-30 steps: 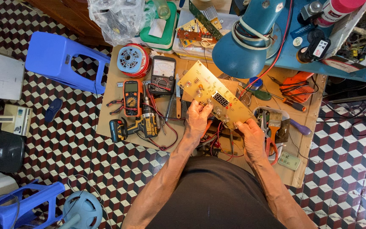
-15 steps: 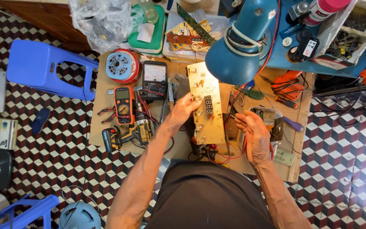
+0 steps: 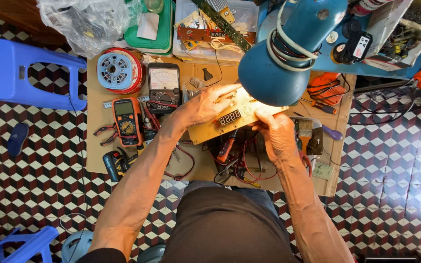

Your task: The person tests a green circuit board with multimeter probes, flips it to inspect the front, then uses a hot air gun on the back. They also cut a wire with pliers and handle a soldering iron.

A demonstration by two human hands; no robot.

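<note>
while the circuit board is held under the blue lamp, its long axis runs left to right, gripped at opposite ends by the left hand and right hand.

The blue lamp hides the far end of the circuit board.

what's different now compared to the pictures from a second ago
The circuit board has been turned: it lay slanted, then stood nearly upright, and now lies almost level under the blue lamp. The left hand has slid to its upper left edge; the right hand now grips its right end. Both meters and the wire spool stayed put.
</note>
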